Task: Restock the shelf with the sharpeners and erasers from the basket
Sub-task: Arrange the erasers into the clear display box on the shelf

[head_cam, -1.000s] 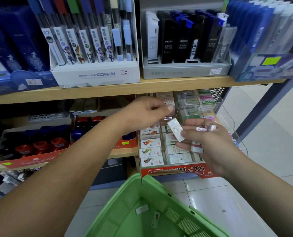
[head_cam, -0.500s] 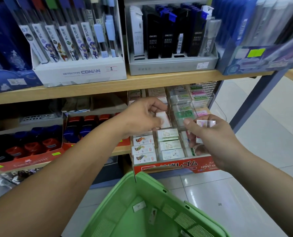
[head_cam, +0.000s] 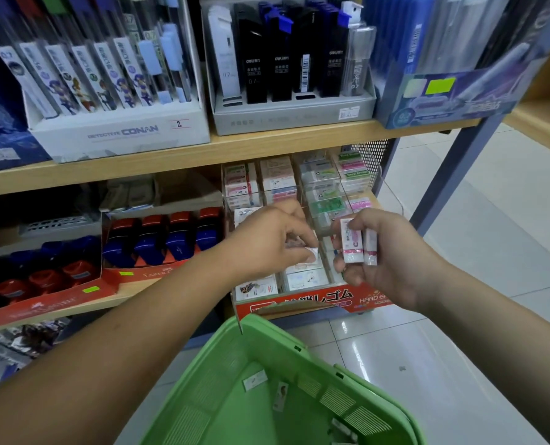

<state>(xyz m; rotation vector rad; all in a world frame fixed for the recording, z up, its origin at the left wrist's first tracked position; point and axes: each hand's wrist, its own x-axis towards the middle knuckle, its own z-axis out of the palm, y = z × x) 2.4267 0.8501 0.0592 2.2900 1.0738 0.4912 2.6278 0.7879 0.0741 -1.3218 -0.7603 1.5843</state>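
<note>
We note the red display box (head_cam: 315,300): printed cardboard with a slight sheen, raw brown board showing at its lower edge. Inside it, the clear dividers (head_cam: 302,187) look like glossy hard plastic. Two erasers (head_cam: 352,242) just above the box wear shiny film over paper sleeves. Below the box, the basket (head_cam: 222,390) is green moulded plastic, satin, with slotted walls. The shelf board (head_cam: 267,146) above the box looks like smooth matt wood. Right of the box: perforated metal panel (head_cam: 368,155), matt painted upright (head_cam: 453,178), glossy floor tiles (head_cam: 395,348) mirroring light.
</note>
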